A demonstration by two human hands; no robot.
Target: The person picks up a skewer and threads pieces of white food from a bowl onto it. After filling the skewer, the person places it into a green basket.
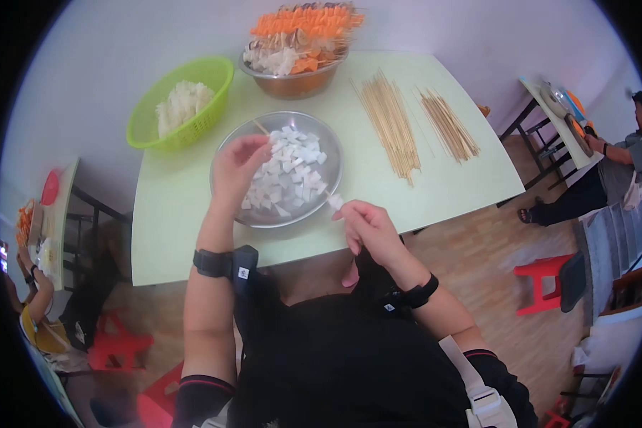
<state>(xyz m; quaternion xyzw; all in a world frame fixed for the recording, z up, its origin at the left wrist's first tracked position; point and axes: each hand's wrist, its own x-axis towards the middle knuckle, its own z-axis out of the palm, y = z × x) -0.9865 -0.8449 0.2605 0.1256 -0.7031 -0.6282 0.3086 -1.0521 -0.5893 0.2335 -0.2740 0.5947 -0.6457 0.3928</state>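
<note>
My right hand (372,230) is closed by the front right rim of a round metal tray (339,160). At its fingertips shows a white piece (334,202) with a short bit of thin stick, seemingly a skewer; the rest is hidden by the fingers. Over the tray's left side is my left hand (241,167), thumb and fingertips pinched together. What they hold, if anything, I cannot make out. A stick end (261,127) pokes out just beyond those fingers. Many cut white chunks (292,167) lie in the tray.
Two piles of bamboo skewers (389,121) (449,125) lie on the table's right. Behind the tray stand a green basket (182,135) with white strands and a metal bowl (292,85) piled with loaded skewers. Other people work at side tables, left and right. Red stools (546,282) stand around.
</note>
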